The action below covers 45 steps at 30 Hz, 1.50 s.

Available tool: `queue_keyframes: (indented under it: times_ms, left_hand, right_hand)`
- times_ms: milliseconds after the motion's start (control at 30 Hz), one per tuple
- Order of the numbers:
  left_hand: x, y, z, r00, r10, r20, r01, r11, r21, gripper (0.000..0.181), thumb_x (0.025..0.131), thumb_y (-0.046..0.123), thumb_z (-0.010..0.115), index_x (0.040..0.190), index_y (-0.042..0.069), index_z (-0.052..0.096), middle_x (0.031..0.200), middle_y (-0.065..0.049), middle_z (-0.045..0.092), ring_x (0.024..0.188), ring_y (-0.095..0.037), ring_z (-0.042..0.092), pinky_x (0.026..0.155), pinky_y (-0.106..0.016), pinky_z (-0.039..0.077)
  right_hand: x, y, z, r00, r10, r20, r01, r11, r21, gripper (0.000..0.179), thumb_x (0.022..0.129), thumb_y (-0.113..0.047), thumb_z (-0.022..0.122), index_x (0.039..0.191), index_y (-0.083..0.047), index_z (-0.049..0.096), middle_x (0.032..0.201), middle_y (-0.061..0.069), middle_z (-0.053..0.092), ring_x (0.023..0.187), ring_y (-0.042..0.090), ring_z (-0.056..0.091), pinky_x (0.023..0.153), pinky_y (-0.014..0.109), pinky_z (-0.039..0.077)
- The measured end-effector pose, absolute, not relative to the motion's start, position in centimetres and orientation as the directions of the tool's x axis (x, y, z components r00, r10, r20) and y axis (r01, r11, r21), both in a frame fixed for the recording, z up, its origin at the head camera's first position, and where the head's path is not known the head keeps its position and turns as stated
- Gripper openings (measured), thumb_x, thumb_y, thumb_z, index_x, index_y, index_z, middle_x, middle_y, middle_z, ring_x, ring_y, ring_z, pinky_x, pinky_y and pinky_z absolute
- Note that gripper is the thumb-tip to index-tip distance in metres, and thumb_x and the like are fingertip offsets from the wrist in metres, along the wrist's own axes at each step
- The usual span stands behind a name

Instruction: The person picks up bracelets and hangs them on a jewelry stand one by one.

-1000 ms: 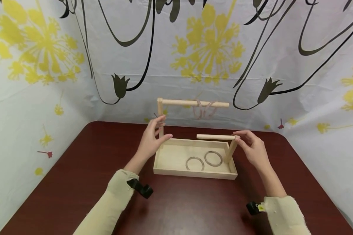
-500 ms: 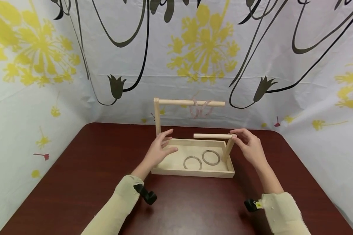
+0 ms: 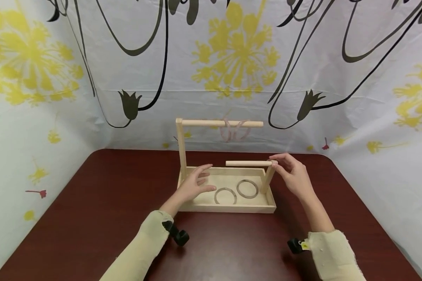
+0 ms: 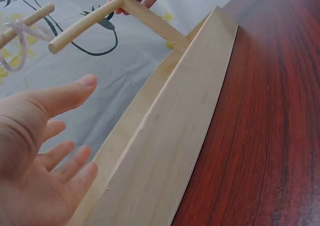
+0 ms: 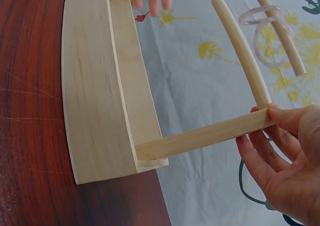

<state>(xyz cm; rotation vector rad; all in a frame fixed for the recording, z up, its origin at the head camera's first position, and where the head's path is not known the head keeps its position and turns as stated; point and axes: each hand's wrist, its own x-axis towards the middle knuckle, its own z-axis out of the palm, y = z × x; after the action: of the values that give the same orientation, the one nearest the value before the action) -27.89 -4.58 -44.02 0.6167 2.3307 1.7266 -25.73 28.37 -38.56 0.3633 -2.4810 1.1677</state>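
Note:
A shallow wooden tray (image 3: 228, 209) carries a tall post with a long bar (image 3: 204, 123) at its left and a shorter post with a short bar (image 3: 246, 163) at its right. Two bangle-like rings hang on the long bar (image 5: 287, 33). Inside the tray lie a left ring (image 3: 226, 189) and a right ring (image 3: 247, 189). My right hand (image 3: 292, 175) pinches the top of the short post (image 5: 210, 133), where the short bar joins it. Over the tray's left part, my left hand (image 3: 195, 185) has its fingers spread and holds nothing, as the left wrist view (image 4: 55, 151) also shows.
The tray stands on a dark red wooden table (image 3: 211, 249). Behind it hangs a white cloth (image 3: 154, 132) with yellow flowers and dark stems. A black wrist camera (image 3: 177, 234) sits on the left sleeve, another (image 3: 295, 246) by the right one.
My left hand has come down from beside the tall post to low over the tray's left part. My right hand keeps its grip on the short post. The whole scene has shifted slightly left.

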Motion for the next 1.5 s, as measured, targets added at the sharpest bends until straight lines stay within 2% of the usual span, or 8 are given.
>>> queue_keyframes:
  times_ms: [167,333,467,900,1133,1500]
  left_hand:
    - [-28.2,-4.7,-44.5,-0.846,0.533,0.030,0.216,0.289,0.933,0.078,0.091,0.012,0.074,0.156,0.009,0.031,0.163,-0.014,0.029,0.146,-0.037,0.037,0.118,-0.049,0.035]
    - [-28.9,-4.5,-44.9,-0.775,0.632,-0.001,0.244,0.301,0.922,0.078,0.090,0.011,0.074,0.155,0.002,0.031,0.162,-0.016,0.031,0.148,-0.036,0.033,0.120,-0.048,0.032]
    - [-29.4,-4.2,-45.2,-0.744,0.668,-0.017,0.262,0.314,0.913,0.077,0.089,0.008,0.075,0.153,-0.001,0.034,0.160,-0.018,0.034,0.148,-0.036,0.034,0.120,-0.047,0.030]
    - [-29.3,-3.5,-45.7,-0.738,0.675,-0.025,0.330,0.392,0.859,0.073,0.084,0.007,0.080,0.147,0.002,0.045,0.152,-0.017,0.047,0.144,-0.032,0.041,0.119,-0.043,0.034]
    - [-29.4,-3.2,-45.9,-0.761,0.649,-0.013,0.432,0.520,0.737,0.069,0.084,0.015,0.081,0.146,0.012,0.051,0.150,-0.005,0.052,0.141,-0.025,0.047,0.116,-0.040,0.039]
    - [-29.2,-2.7,-45.6,-0.739,0.673,0.022,0.540,0.573,0.616,0.058,0.084,0.017,0.081,0.138,0.012,0.059,0.141,-0.005,0.061,0.131,-0.026,0.056,0.111,-0.041,0.044]
  right_hand:
    - [-25.7,28.2,-38.5,-0.903,-0.076,0.423,-0.378,0.608,-0.699,0.025,0.100,-0.021,0.062,0.121,-0.007,0.067,0.121,0.014,0.071,0.102,-0.019,0.053,0.088,0.001,0.040]
    - [-25.7,28.3,-38.4,-0.907,-0.070,0.415,-0.369,0.604,-0.706,0.025,0.100,-0.021,0.062,0.121,-0.008,0.067,0.121,0.014,0.071,0.101,-0.018,0.054,0.087,0.001,0.041]
    - [-25.7,28.5,-38.5,-0.908,-0.067,0.414,-0.368,0.602,-0.709,0.026,0.100,-0.020,0.062,0.122,-0.008,0.067,0.122,0.015,0.071,0.101,-0.019,0.053,0.087,0.001,0.041]
    - [-25.8,28.4,-38.5,-0.900,-0.067,0.430,-0.383,0.591,-0.710,0.025,0.099,-0.019,0.063,0.120,-0.008,0.067,0.120,0.014,0.072,0.100,-0.019,0.055,0.088,0.001,0.041]
    - [-25.8,28.4,-38.4,-0.902,-0.062,0.428,-0.377,0.598,-0.707,0.026,0.100,-0.021,0.062,0.121,-0.008,0.066,0.122,0.015,0.071,0.103,-0.019,0.053,0.089,0.001,0.040]
    - [-25.8,28.2,-38.6,-0.900,-0.063,0.431,-0.379,0.599,-0.705,0.026,0.100,-0.020,0.062,0.122,-0.007,0.066,0.121,0.015,0.070,0.104,-0.019,0.052,0.092,0.001,0.040]
